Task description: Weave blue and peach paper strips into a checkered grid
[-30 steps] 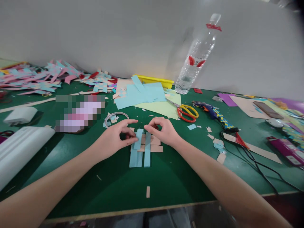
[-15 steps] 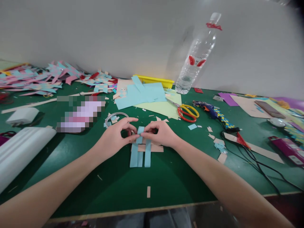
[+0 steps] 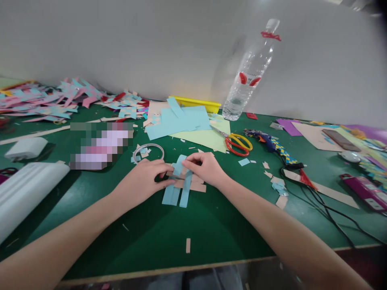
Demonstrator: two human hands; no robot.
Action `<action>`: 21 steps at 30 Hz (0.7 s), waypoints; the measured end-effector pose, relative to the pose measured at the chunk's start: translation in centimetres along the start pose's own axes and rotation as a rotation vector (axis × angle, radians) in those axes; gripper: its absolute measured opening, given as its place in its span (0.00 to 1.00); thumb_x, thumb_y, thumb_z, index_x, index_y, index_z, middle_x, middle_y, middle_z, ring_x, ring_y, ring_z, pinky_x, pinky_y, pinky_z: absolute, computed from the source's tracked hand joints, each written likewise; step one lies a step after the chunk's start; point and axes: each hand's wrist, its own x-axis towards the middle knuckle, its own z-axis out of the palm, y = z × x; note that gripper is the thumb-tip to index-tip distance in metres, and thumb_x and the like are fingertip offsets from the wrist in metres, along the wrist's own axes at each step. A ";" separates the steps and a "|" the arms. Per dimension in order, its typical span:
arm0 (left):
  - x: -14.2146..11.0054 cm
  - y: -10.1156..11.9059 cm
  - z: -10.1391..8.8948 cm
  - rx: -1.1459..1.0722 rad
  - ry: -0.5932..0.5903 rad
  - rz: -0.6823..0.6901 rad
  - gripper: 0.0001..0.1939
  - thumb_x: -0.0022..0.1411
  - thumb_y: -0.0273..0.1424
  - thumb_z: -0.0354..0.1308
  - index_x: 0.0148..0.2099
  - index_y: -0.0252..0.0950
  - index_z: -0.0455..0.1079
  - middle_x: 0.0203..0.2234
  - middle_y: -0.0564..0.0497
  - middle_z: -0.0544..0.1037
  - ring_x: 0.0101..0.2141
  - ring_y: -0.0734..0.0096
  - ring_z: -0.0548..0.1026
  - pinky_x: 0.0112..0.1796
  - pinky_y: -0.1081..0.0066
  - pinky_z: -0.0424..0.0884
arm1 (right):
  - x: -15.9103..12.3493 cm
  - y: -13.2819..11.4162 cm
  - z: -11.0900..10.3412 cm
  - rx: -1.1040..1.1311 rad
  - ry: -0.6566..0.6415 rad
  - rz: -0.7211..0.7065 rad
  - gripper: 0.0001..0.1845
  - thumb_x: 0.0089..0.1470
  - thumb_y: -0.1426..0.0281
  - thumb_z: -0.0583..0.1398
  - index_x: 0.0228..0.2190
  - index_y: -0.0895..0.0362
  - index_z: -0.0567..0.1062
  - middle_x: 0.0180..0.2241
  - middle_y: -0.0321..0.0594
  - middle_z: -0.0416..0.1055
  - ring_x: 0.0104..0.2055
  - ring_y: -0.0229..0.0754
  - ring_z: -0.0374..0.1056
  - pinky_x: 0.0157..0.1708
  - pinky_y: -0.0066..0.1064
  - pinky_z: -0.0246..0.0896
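Light blue and peach paper strips cross over and under each other in a small woven piece (image 3: 185,189) on the green table, slightly tilted. My left hand (image 3: 145,174) is curled at its left edge, thumb and fingers closed on the strips there. At the top, my right hand (image 3: 206,166) pinches a blue paper strip (image 3: 180,160) between thumb and forefinger. This strip's upper end is raised and bent. Part of the weave's left side is hidden behind my left fingers.
Red-and-yellow scissors (image 3: 238,144) lie beyond my right hand, near blue paper sheets (image 3: 184,119) and a leaning water bottle (image 3: 248,76). A roll of tape (image 3: 163,151) sits behind my left hand. A glue gun (image 3: 266,141) with black cable is to the right.
My right hand has come to the top of the weave and taken hold of the blue strip, bending it up. My left hand has lowered slightly, and the weave has turned a little.
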 end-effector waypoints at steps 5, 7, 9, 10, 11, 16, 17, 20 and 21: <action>0.1 0.1 0.2 -0.011 -0.045 0.045 0.22 0.71 0.49 0.46 0.44 0.44 0.78 0.29 0.52 0.75 0.28 0.69 0.71 0.36 0.66 0.59 | 0.0 0.2 0.1 -0.023 0.064 0.002 0.14 0.54 0.59 0.62 0.27 0.57 0.78 0.23 0.36 0.71 0.24 0.34 0.59 0.25 0.28 0.57; 0.1 0.1 0.1 -0.017 -0.070 0.043 0.21 0.71 0.48 0.46 0.47 0.46 0.78 0.30 0.53 0.76 0.28 0.69 0.71 0.36 0.66 0.59 | 0.1 0.3 0.1 -0.025 0.093 0.013 0.14 0.54 0.60 0.62 0.27 0.57 0.78 0.24 0.36 0.72 0.25 0.34 0.60 0.26 0.28 0.57; 0.1 0.1 0.1 -0.021 -0.084 0.035 0.20 0.71 0.48 0.47 0.48 0.46 0.77 0.31 0.53 0.76 0.27 0.70 0.70 0.36 0.66 0.59 | 0.2 0.4 0.1 -0.035 0.119 0.021 0.13 0.54 0.60 0.62 0.27 0.57 0.78 0.25 0.37 0.72 0.25 0.34 0.60 0.26 0.28 0.57; 0.1 0.1 0.1 -0.022 -0.087 0.031 0.20 0.70 0.48 0.47 0.48 0.46 0.77 0.30 0.53 0.76 0.27 0.70 0.69 0.36 0.66 0.59 | 0.3 0.5 0.0 -0.050 0.127 0.022 0.13 0.55 0.61 0.62 0.27 0.57 0.78 0.25 0.36 0.72 0.24 0.34 0.60 0.26 0.28 0.57; 0.1 0.1 0.1 -0.023 -0.086 0.027 0.21 0.70 0.48 0.47 0.47 0.46 0.77 0.29 0.53 0.76 0.26 0.71 0.68 0.35 0.66 0.59 | 0.4 0.5 0.0 -0.071 0.136 0.022 0.13 0.55 0.61 0.61 0.27 0.57 0.78 0.24 0.36 0.72 0.24 0.33 0.59 0.26 0.28 0.56; 0.2 0.2 0.0 -0.047 -0.086 0.020 0.21 0.70 0.48 0.47 0.46 0.45 0.78 0.28 0.53 0.76 0.25 0.71 0.68 0.35 0.66 0.59 | 1.0 1.0 -0.1 -0.170 0.171 0.034 0.14 0.56 0.61 0.60 0.26 0.57 0.78 0.22 0.34 0.71 0.23 0.33 0.58 0.27 0.29 0.55; 0.2 0.2 0.0 -0.051 -0.084 0.017 0.20 0.70 0.48 0.48 0.46 0.46 0.78 0.28 0.53 0.76 0.25 0.71 0.68 0.35 0.67 0.59 | 1.1 1.0 0.0 -0.180 0.173 0.043 0.14 0.56 0.61 0.60 0.26 0.57 0.78 0.22 0.34 0.71 0.23 0.33 0.59 0.27 0.29 0.55; 0.2 0.4 -0.1 -0.061 -0.089 0.000 0.19 0.69 0.48 0.49 0.46 0.45 0.78 0.28 0.53 0.77 0.25 0.70 0.68 0.34 0.67 0.59 | 1.3 0.9 0.0 -0.212 0.178 0.072 0.14 0.56 0.62 0.60 0.26 0.57 0.78 0.22 0.35 0.71 0.23 0.34 0.60 0.26 0.29 0.54; 0.3 0.4 -0.1 -0.066 -0.093 -0.004 0.19 0.69 0.48 0.50 0.46 0.45 0.78 0.28 0.52 0.77 0.25 0.70 0.67 0.34 0.67 0.59 | 1.4 0.9 0.0 -0.221 0.179 0.080 0.13 0.56 0.62 0.60 0.26 0.57 0.78 0.22 0.36 0.72 0.23 0.34 0.61 0.26 0.29 0.54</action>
